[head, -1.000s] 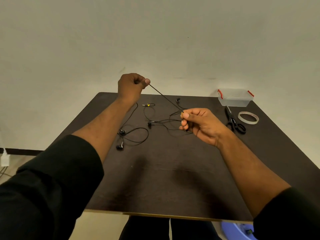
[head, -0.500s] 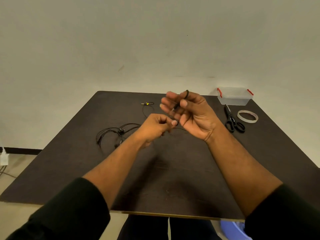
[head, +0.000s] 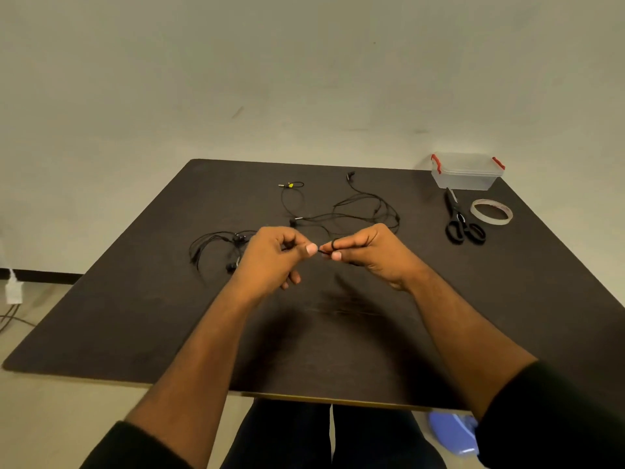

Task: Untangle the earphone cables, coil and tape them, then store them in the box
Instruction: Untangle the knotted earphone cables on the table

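I see both hands pinching one thin black earphone cable at frame centre, left hand feeding, right hand apparently winding a coil round its finger. Beyond lie loose cables; upper right, the clear plastic box.

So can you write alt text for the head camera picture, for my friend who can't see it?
Two hands, left and right, pinch a thin black earphone cable between them above a dark table. More tangled cables lie behind them. At the far right sit a clear box, scissors and a tape roll.
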